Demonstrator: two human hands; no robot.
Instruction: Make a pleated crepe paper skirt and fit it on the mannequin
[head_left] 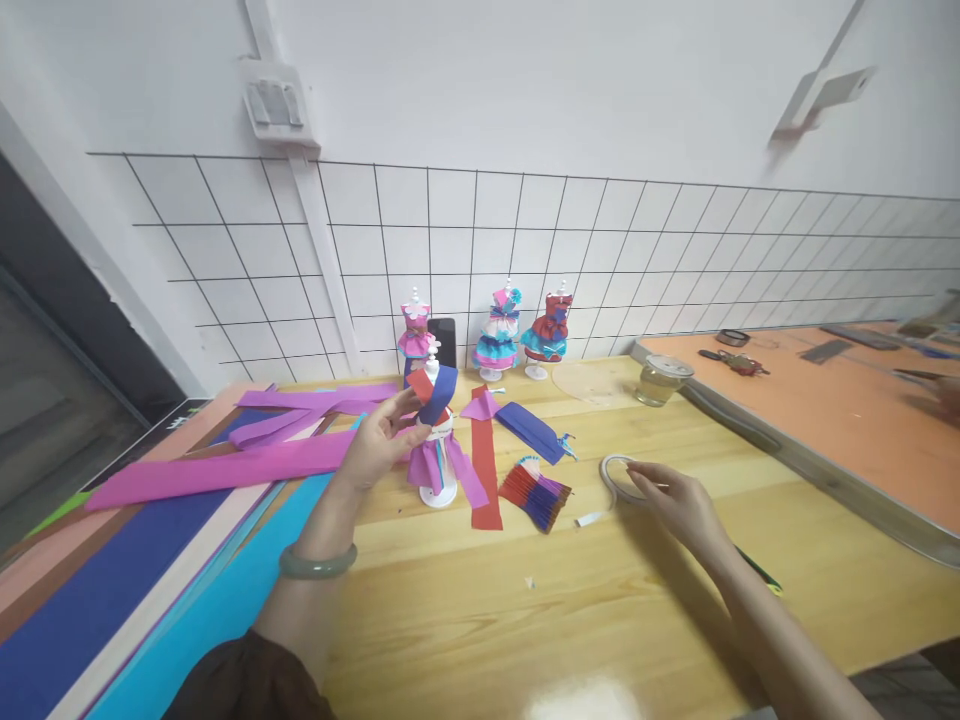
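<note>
My left hand (382, 435) is closed at the upper body of a small white dress form (437, 493), thumb and fingers at the red and blue crepe paper (439, 395) round its chest. A purple paper skirt (426, 468) hangs below its waist. My right hand (675, 500) pinches the rim of a white roll of tape (609, 470), which lies on the table with a loose end trailing toward me. Between the hands are a red paper strip (486, 480), a blue gathered piece (529, 428) and a pleated red and blue piece (536, 492).
Dressed forms in pink (415, 325), white and blue (496, 335), and red (551, 325) stand by the tiled wall. Paper sheets (172, 570) cover the left side. A lidded jar (661, 380) sits before an orange table (825, 420). A green-handled tool (761, 572) lies near my right forearm.
</note>
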